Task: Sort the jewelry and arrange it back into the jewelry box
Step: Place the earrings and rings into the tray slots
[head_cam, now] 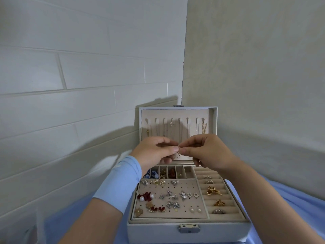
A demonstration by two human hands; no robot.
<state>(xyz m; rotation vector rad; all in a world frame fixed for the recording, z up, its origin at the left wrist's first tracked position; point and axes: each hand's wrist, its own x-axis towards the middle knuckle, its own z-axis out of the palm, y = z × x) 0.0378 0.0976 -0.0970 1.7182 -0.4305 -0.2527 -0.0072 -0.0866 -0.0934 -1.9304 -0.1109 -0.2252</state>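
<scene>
Both grips, left hand (153, 150) and right hand (206, 152), pinched one small gold piece (178, 154) above the open box (158, 233), seemingly untangling it before storing.

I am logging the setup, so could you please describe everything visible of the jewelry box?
The jewelry box is pale grey outside, seemingly leatherette, with beige velvety lining. It stands open on blue cloth, lid upright by the wall corner, a metal clasp on its front. The lid's hooks carry thin chains; the base has small compartments, a perforated earring panel and ring rolls. The left hand and right hand pinch a small earring above it.
</scene>
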